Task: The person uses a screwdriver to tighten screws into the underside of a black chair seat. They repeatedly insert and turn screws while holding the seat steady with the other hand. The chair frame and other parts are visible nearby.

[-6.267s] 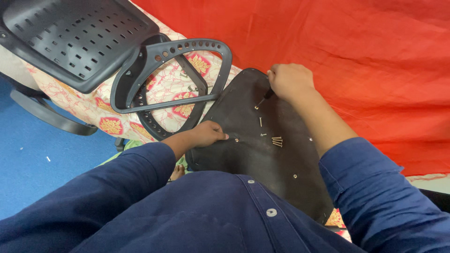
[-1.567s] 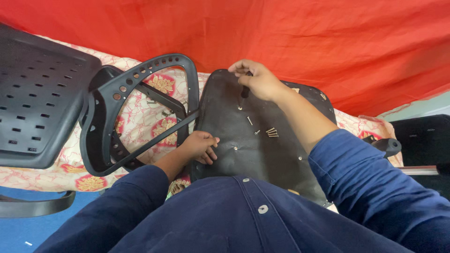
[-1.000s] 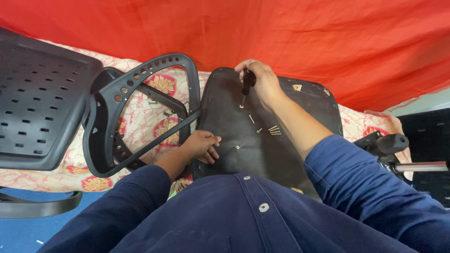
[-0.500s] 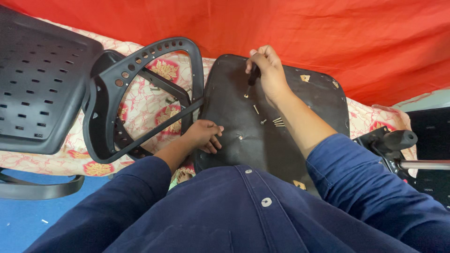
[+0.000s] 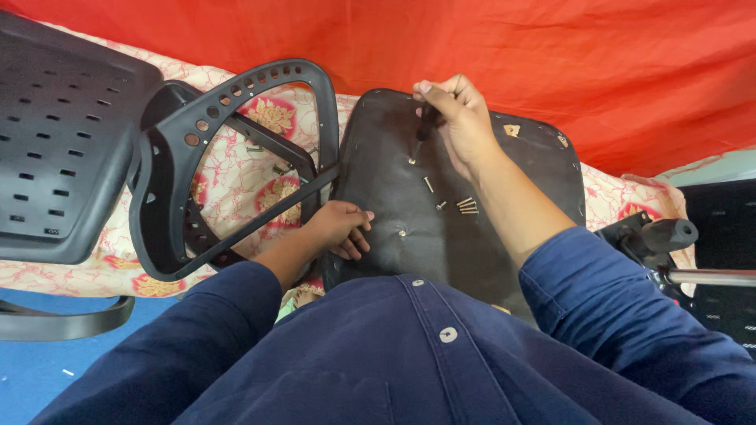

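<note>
1. The black seat base (image 5: 441,236) lies flat on the patterned cloth (image 5: 236,169) just in front of the person, near the middle of the view, with its underside up.
2. Far left, a perforated black seat back (image 5: 63,134) rests on the same cloth, and beside it sits a black frame with round holes (image 5: 228,118) whose bar reaches to the seat base's left edge.
3. The left hand (image 5: 339,228) lies palm down on the near-left corner of the seat base, fingers spread flat and gripping nothing.
4. A few loose screws (image 5: 465,206) lie together on the seat base, just right of its middle.
5. The right hand (image 5: 457,118) is closed around a dark-handled screwdriver (image 5: 425,126), its tip pressed down onto the far part of the seat base.
6. A red cloth (image 5: 551,63) hangs behind.
7. Far right, a black chair mechanism with a metal rod (image 5: 669,252) sits beside the seat base.
</note>
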